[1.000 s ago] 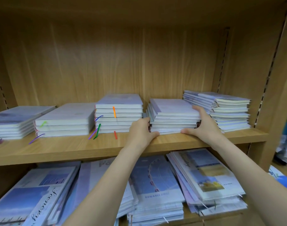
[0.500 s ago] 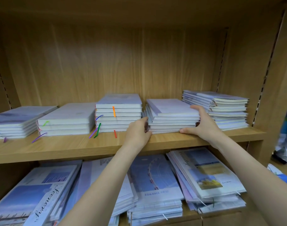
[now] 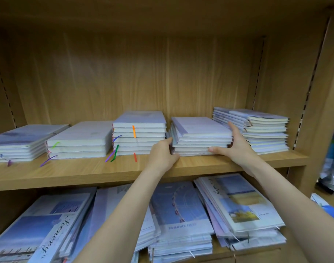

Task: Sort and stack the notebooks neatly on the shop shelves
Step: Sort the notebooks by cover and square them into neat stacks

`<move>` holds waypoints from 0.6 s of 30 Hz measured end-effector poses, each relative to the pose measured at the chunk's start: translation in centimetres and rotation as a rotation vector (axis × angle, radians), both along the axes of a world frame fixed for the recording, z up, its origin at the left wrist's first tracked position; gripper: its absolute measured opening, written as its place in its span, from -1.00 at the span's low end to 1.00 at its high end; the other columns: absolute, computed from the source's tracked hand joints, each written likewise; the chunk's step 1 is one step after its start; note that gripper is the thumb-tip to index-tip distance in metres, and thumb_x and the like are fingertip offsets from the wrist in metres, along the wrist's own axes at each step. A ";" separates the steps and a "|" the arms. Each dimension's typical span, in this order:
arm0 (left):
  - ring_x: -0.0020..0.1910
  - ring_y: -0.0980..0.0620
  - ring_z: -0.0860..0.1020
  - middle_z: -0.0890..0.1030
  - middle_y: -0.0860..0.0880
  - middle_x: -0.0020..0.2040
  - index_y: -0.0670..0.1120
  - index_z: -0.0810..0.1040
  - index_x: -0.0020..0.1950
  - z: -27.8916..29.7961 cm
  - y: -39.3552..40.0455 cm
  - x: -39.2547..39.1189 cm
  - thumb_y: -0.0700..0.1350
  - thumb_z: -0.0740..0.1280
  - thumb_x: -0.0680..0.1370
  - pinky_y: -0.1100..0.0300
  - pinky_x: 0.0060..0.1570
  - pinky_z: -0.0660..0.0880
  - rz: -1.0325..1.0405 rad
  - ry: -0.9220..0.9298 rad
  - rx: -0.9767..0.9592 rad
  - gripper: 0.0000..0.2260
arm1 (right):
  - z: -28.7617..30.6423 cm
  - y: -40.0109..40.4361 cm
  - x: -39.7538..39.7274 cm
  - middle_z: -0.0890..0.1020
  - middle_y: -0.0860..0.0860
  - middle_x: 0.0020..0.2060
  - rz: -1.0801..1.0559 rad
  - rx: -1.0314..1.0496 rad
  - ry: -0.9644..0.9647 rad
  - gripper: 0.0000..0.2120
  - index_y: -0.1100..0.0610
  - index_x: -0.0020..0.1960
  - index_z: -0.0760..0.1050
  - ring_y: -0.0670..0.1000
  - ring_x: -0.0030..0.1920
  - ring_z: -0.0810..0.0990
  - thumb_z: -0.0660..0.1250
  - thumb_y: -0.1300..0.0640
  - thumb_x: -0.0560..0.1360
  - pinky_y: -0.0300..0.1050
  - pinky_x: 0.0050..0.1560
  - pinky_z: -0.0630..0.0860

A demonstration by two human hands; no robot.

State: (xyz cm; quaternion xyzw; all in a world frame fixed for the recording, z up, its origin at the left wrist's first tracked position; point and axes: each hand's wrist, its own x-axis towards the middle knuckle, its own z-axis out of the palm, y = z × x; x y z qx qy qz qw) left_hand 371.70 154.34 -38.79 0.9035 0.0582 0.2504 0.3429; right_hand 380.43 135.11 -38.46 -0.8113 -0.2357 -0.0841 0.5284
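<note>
The wooden shelf unit [image 3: 181,73] filled the view, and its upper shelf [image 3: 86,171] carried five piles of notebooks in a row, while the lower shelf held looser, fanned piles [image 3: 238,211]. The fourth pile [image 3: 200,137] was the one being handled; it stood between the pile with coloured ribbons [image 3: 139,133] and the uneven right pile [image 3: 264,130]. Compared with one second earlier, this pile sat a little further back from the front edge and its sides looked more even, so the squaring seemed nearly finished. The left hand [image 3: 162,155] pressed against its left front corner with the fingers curved around it. The right hand [image 3: 236,147] clasped the right side, thumb along the front and fingers reaching up the side. The right pile probably needed tidying next.
</note>
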 end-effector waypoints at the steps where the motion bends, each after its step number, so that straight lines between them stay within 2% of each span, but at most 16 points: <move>1: 0.27 -0.04 0.45 0.51 -0.10 0.27 -0.18 0.31 0.42 0.1 0.1 0.1 -0.24 0.33 0.51 0.26 0.15 0.34 -0.014 0.020 -0.011 -0.51 | 0.0 0.0 0.1 0.24 0.02 0.44 0.002 -0.010 0.003 -0.02 0.03 0.53 -0.01 0.04 0.41 0.23 0.53 0.06 0.31 -0.11 0.34 0.20; 5: 0.23 -0.04 0.48 0.54 -0.09 0.24 -0.12 0.36 0.41 0.0 0.3 0.2 -0.29 0.32 0.50 0.17 0.20 0.38 -0.057 0.014 -0.088 -0.53 | 0.0 0.0 -0.1 0.32 0.01 0.35 0.026 -0.033 -0.014 -0.12 0.07 0.50 0.07 -0.07 0.26 0.30 0.51 0.09 0.35 -0.24 0.22 0.22; 10: 0.22 0.00 0.49 0.56 -0.04 0.21 -0.11 0.42 0.37 -0.3 0.6 0.4 -0.31 0.34 0.49 0.13 0.26 0.41 -0.102 -0.021 -0.182 -0.55 | -0.1 -0.2 0.0 0.35 -0.08 0.19 0.097 0.005 0.002 -0.21 0.06 0.47 0.12 -0.10 0.16 0.34 0.48 0.15 0.37 -0.27 0.12 0.26; 13: 0.20 0.07 0.49 0.55 0.03 0.13 -0.15 0.44 0.35 -0.4 0.9 0.3 -0.34 0.35 0.48 0.20 0.25 0.39 -0.114 -0.055 -0.269 -0.56 | -0.4 -0.3 0.2 0.41 -0.04 0.21 0.083 0.065 0.010 -0.19 0.04 0.46 0.16 -0.08 0.16 0.40 0.51 0.18 0.34 -0.26 0.11 0.30; 15: 0.19 0.05 0.51 0.54 0.06 0.09 -0.15 0.46 0.33 -0.5 1.0 0.3 -0.34 0.36 0.46 0.17 0.26 0.40 -0.134 -0.065 -0.289 -0.57 | -0.6 -0.3 0.4 0.44 0.02 0.24 0.064 0.114 0.030 -0.15 0.06 0.47 0.17 -0.04 0.18 0.44 0.53 0.19 0.31 -0.23 0.13 0.35; 18: 0.25 0.03 0.48 0.52 0.03 0.23 -0.10 0.38 0.39 -0.5 0.8 0.5 -0.31 0.38 0.45 0.10 0.30 0.38 -0.160 -0.059 -0.248 -0.48 | -0.7 -0.4 0.6 0.45 0.08 0.28 0.052 0.139 0.057 -0.09 0.07 0.49 0.15 0.00 0.24 0.46 0.56 0.18 0.27 -0.16 0.22 0.37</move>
